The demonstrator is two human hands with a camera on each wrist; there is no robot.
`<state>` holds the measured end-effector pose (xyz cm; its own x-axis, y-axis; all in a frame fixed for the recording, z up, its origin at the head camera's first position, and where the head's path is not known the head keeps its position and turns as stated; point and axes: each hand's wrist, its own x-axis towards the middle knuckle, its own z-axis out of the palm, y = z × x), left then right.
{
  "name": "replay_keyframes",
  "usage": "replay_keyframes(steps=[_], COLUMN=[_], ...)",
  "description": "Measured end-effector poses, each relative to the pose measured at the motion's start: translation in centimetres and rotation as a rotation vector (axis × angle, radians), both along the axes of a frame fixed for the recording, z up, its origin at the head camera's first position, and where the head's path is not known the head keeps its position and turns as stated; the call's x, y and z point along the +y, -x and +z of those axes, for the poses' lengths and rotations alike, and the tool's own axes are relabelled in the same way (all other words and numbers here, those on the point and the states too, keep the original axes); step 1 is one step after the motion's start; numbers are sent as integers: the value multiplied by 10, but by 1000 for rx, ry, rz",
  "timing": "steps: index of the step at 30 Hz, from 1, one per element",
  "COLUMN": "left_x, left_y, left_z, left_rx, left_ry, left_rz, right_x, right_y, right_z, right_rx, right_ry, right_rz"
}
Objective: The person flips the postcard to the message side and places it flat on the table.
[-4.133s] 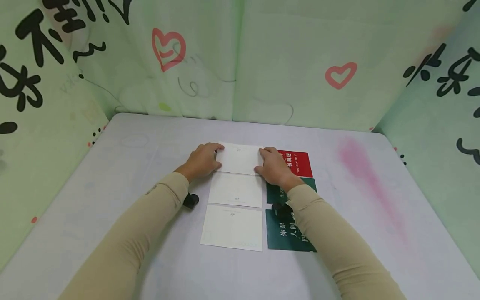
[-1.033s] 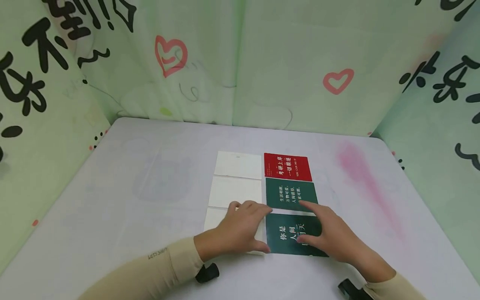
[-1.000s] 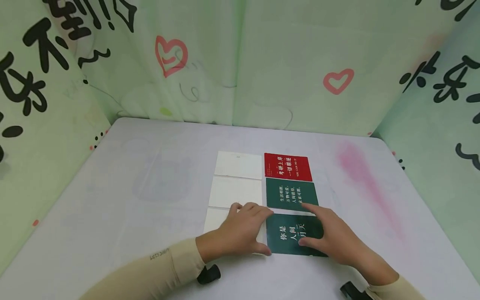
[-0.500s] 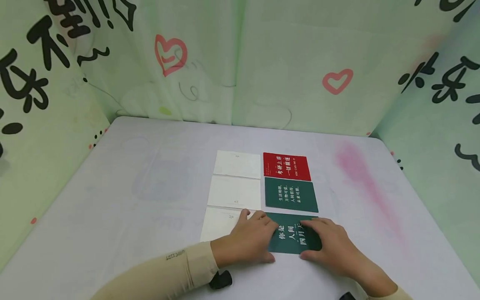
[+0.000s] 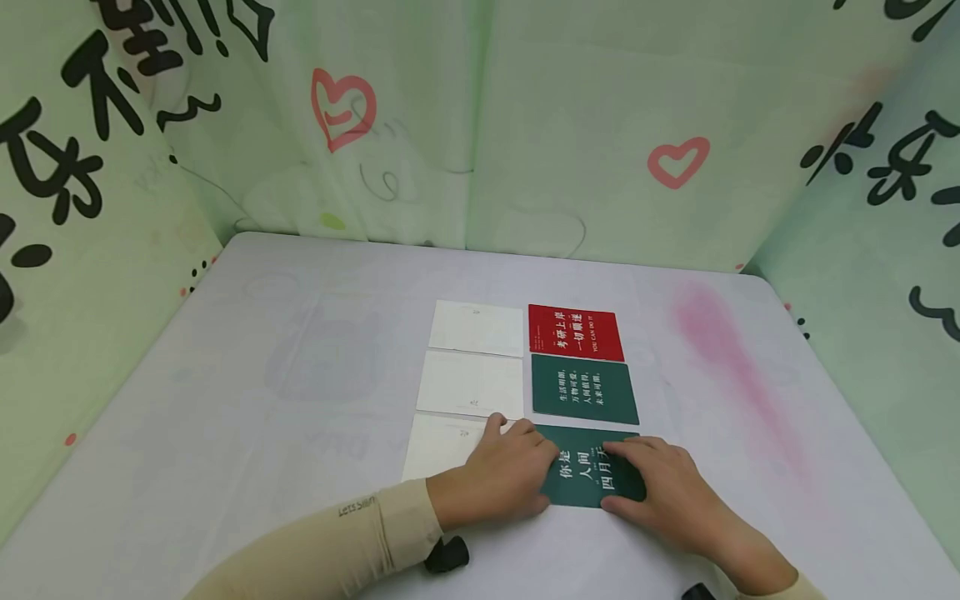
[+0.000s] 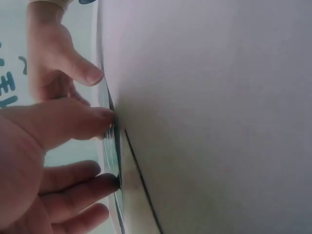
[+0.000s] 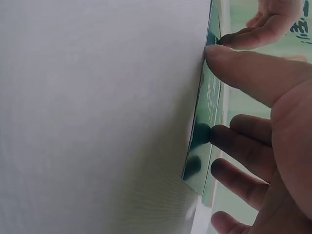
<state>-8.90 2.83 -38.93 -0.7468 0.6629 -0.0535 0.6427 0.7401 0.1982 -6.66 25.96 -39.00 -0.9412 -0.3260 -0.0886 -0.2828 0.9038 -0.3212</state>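
Observation:
A dark green card point(image 5: 585, 468) with white printed characters lies at the near end of the right column. My left hand point(image 5: 504, 471) is at its left side, with the thumb by the near edge and fingertips at the card's left part. At the card's right side is my right hand point(image 5: 666, 492); the thumb touches the near edge and a fingertip touches the top face. In the right wrist view its fingers point(image 7: 243, 146) are spread and fairly straight over the green card point(image 7: 204, 122). The left hand covers part of the nearest white card point(image 5: 438, 446).
Two more white cards, the middle one point(image 5: 468, 383) and the far one point(image 5: 476, 329), continue the left column. Beyond the near green card lie another green card point(image 5: 583, 389) and a red card point(image 5: 576, 333). The white table point(image 5: 315, 417) meets a green curtain point(image 5: 562, 150) behind.
Both hands have left the far white card and come to the near green card. Over the last second that card has shifted slightly left, and the left hand has moved right to it.

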Motion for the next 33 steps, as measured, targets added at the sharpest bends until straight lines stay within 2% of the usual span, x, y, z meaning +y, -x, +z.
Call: replay_keyframes(steps=[6,9,15,18,22,25,28,33], left_x=[-2,-3,-4,-3,-2,-3,-8,-17], left_y=[7,10,11,11,13,17,21,28], left_z=[5,8,7,6,8,10,14,24], left_rx=[-121,-159,-162,-157,-133,-100,-102,-175], left_ry=[-47,-62,-74,-97,-147,-201,-324,-562], left_rz=[0,4,24,48,47,26,15,19], right_x=[2,3,-1,-4,-3,0,5,15], right_y=[0,0,-1,-1,-3,-1,1,5], right_z=[0,0,2,5,11,17,24,32], right_rx=[14,33,111,123,130,139,162,334], right_ry=[9,13,-15,-33,-54,-36,18,173], right_rz=[36,51,60,47,37,24,-24,-92])
